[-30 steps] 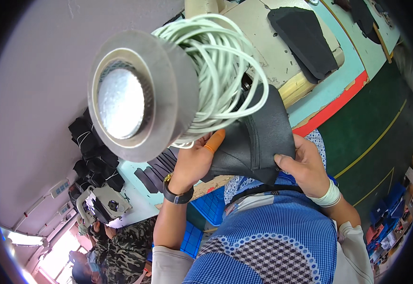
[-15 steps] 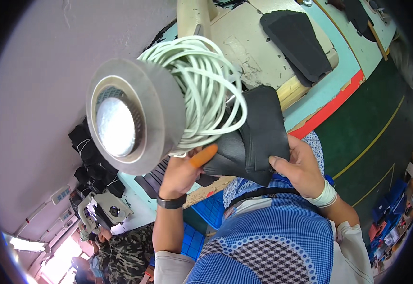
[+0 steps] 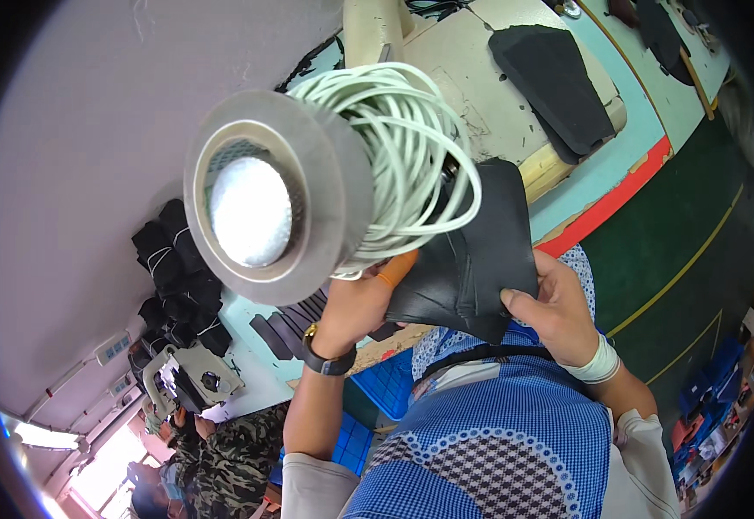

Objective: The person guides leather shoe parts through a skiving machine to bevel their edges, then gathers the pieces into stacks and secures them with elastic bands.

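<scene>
Both hands hold a black leather-like piece [image 3: 489, 251] in front of my apron, with a seam or crease running across its lower part. My right hand [image 3: 560, 313] pinches its right edge, thumb on top. At the lower left edge, my left hand [image 3: 355, 311] is closed on the same piece; an orange cover [image 3: 397, 269] sits on one finger. A round lamp [image 3: 282, 208] and a coil of pale cable [image 3: 411, 164] hide part of the left fingers and the piece's upper left.
A cream sewing machine [image 3: 370, 33] stands on the table beyond, with stacked black pieces [image 3: 554, 86] on its bed. Dark strips [image 3: 277, 336] lie left of my left hand. Tied black bundles [image 3: 182, 285] and a person in camouflage [image 3: 234, 463] are at far left. Blue crates [image 3: 385, 381] sit below.
The black piece now lies flatter between my hands, and its layered edge shows less. My left hand has shifted slightly right, and the lamp and table appear further right in view.
</scene>
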The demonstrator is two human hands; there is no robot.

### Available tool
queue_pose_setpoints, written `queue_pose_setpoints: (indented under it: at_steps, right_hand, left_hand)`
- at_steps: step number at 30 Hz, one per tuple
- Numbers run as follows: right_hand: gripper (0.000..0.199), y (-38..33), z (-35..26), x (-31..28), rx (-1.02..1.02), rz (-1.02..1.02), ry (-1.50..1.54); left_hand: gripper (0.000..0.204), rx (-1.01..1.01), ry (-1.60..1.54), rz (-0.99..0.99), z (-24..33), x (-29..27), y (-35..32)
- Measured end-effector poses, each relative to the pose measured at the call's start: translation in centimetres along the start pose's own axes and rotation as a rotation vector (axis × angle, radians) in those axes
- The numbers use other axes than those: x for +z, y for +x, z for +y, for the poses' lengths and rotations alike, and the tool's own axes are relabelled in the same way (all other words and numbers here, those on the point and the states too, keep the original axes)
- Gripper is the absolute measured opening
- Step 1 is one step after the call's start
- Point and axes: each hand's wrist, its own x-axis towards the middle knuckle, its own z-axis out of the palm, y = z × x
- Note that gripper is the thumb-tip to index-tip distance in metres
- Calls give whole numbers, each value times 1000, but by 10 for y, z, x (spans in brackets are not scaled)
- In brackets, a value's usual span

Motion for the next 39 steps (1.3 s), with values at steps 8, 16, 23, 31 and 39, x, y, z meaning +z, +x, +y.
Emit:
queue_pose_setpoints:
  at_steps: [8, 16, 23, 31, 39]
  right_hand:
    - [38, 1, 2, 0, 6, 12, 32]
    - [39, 0, 2, 0, 3, 41, 41]
    - [38, 0, 0, 1, 1, 67, 33]
    - [37, 0, 0, 2, 13, 91, 75]
    - [39, 2, 3, 2, -15, 74, 95]
  left_hand:
    - [34, 56, -286, -174, -12, -16, 1]
    - [28, 141, -283, 31, -5, 6, -7]
    - [30, -10, -193, 40, -11, 5, -6]
    - [27, 12, -295, 6, -14, 3, 1]
    - [25, -11, -401, -127, -18, -8, -4]
